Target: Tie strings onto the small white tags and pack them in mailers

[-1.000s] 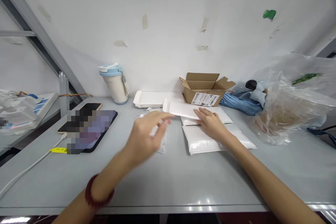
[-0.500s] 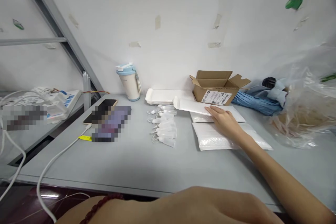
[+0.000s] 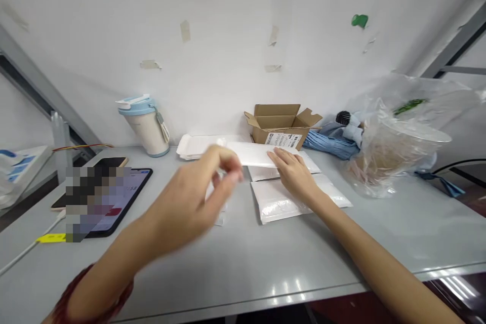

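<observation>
My right hand (image 3: 290, 167) grips the near edge of a white mailer (image 3: 252, 153), fingers on top and thumb hidden. Beneath it lie two more white padded mailers, the closer one shiny (image 3: 281, 202). My left hand (image 3: 201, 187), a little blurred, hovers over the table left of these mailers. Its fingers curl loosely, thumb and index slightly apart, and I see nothing held in them. Behind that hand, small translucent bottles (image 3: 220, 218) are mostly hidden. Farther back are more white mailers (image 3: 193, 146) in a stack.
An open cardboard box (image 3: 281, 129) stands by the wall, with a blue folded cloth item (image 3: 328, 144) and a clear plastic bag (image 3: 379, 162) to its right. On the left are a blue-lidded cup (image 3: 146, 129), two phones (image 3: 125, 197) and a white cable (image 3: 23, 255).
My left hand has risen from the lower edge to above the table, in front of the small bottles. The view has turned right. My right hand stays on the mailer.
</observation>
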The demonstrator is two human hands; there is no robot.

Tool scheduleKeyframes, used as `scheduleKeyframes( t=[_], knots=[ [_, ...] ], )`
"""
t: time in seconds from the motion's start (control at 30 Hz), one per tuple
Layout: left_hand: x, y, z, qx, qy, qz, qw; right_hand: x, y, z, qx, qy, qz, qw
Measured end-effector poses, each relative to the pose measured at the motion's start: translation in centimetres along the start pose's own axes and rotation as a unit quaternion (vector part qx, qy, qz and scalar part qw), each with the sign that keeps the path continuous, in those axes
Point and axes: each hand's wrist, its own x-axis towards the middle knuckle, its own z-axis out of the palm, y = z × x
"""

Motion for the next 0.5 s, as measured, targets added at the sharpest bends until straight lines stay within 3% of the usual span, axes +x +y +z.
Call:
scheduleKeyframes(
  t=[0.03,0.13,0.17,0.27,0.37,0.5],
  knots=[
    [1.2,-1.2,0.7,0.013,-0.039,-0.048,0.998,-0.1,-0.1,-0.1,-0.001,0.008,-0.002,1.0],
    [2.8,-5.0,1.9,0.04,0.007,-0.204,0.978,-0.3,-0.5,-0.2,0.003,0.039,-0.02,0.999],
    [2.7,-6.0,2.1,0.004,-0.004,-0.249,0.969,-0.4,-0.6,-0.2,0.006,0.05,-0.028,0.998],
    [1.8,-7.3,2.2,-0.171,-0.104,-0.356,0.913,-0.6,-1.1,-0.4,0.025,0.075,-0.054,0.995],
    [1.2,-6.6,2.5,-0.269,-0.121,-0.38,0.877,-0.7,-1.8,-1.0,0.053,0.08,-0.077,0.992],
    [0.9,-5.1,3.2,-0.296,-0.116,-0.323,0.891,-1.0,-2.7,-2.3,0.117,0.033,-0.134,0.983]
  ],
)
